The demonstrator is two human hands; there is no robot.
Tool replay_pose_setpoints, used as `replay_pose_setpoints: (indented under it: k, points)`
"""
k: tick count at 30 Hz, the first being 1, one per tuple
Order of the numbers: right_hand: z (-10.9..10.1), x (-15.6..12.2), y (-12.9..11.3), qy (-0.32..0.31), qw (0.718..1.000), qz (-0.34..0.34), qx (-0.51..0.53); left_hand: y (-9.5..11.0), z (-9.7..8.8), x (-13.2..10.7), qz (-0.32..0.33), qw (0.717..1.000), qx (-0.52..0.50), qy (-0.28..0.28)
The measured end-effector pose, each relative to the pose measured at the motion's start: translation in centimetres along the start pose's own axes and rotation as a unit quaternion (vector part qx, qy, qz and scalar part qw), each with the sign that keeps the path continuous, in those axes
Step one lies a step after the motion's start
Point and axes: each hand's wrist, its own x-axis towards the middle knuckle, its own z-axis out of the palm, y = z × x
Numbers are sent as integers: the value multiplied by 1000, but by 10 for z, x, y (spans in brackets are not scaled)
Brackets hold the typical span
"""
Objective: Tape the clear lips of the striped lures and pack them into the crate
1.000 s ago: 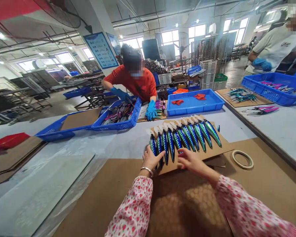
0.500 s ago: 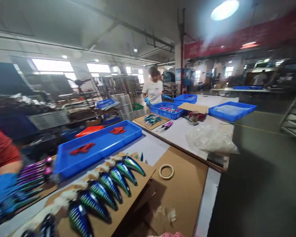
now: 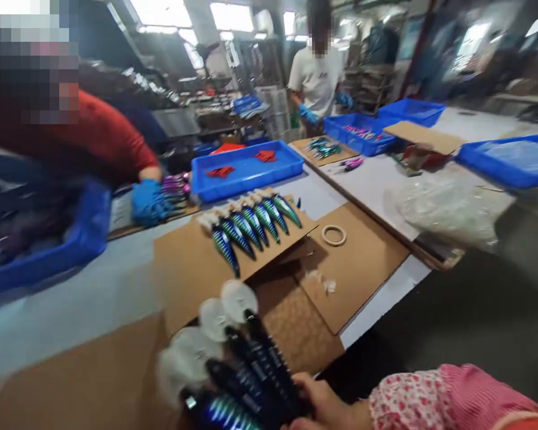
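Note:
My right hand [image 3: 325, 403], in a pink sleeve with a flower-print cuff, is at the bottom of the head view. Its fingers are closed around a bunch of dark fishing lures [image 3: 264, 364]. Their clear round lips [image 3: 215, 319] fan out up and to the left, and one lure shows a shiny blue-green striped side. Beyond them, a row of blue-green striped lures [image 3: 253, 224] lies on a cardboard sheet [image 3: 188, 263], apart from my hand. My left hand is out of view.
A blue tray [image 3: 251, 173] with red cloths stands behind the row. At left, a co-worker's blue glove [image 3: 150, 203] is by purple lures [image 3: 174, 188]. A ring [image 3: 334, 235] lies on cardboard; a plastic bag [image 3: 448, 209] sits at right. Another person [image 3: 316, 77] stands beyond.
The view has tilted down and turned left. My right hand has come into view with the bunch of lures. The co-worker in red now shows more fully at left.

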Motion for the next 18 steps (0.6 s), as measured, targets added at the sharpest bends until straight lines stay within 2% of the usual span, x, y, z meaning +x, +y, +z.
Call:
replay_pose_setpoints:
  k: [2,4,6,8,10,13,16,18]
  points:
    - [-9,-31,-1,6,999,17,39,-33,-9,-32,-34,999,-6,27]
    - [-16,-43,-4,27,995,49,77,-51,-10,-54,-21,997,-58,41]
    - [-17,-41,-4,42,989,86,111,-57,-9,-61,24,991,-124,34]
    - [-17,-32,0,50,982,132,129,-54,-13,-53,71,987,-146,20]
    - [-21,-22,6,59,974,181,123,-47,-22,-35,91,993,-78,6]
    - [-40,-11,10,33,972,222,73,-36,-42,-9,75,990,123,-13]
    - [-67,-8,-1,-48,972,212,-88,-33,-56,2,65,962,265,-22]
    - [-85,-7,-14,-80,951,166,-247,-36,-58,3,68,953,295,-10]
